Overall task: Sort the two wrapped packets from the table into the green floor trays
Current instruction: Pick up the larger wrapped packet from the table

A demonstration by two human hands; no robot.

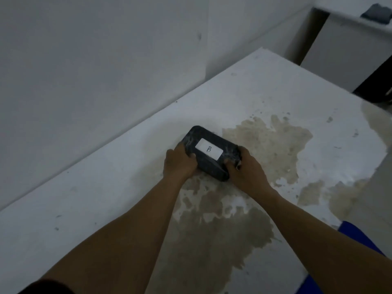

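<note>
A black wrapped packet point(209, 141) with a white label marked "B" lies on the white table point(89, 200), near its middle. My left hand point(179, 163) grips the packet's left end, thumb on top. My right hand point(247, 171) grips its right end. Both forearms reach in from the bottom of the frame. Only one packet is in view, and no green trays are visible.
Large brownish stains point(267, 145) cover the table's middle and right. The white wall point(95, 60) runs along the table's far edge. A white cabinet point(347, 54) stands at the upper right with dark cloth on top. Something blue point(358, 236) shows past the table's right edge.
</note>
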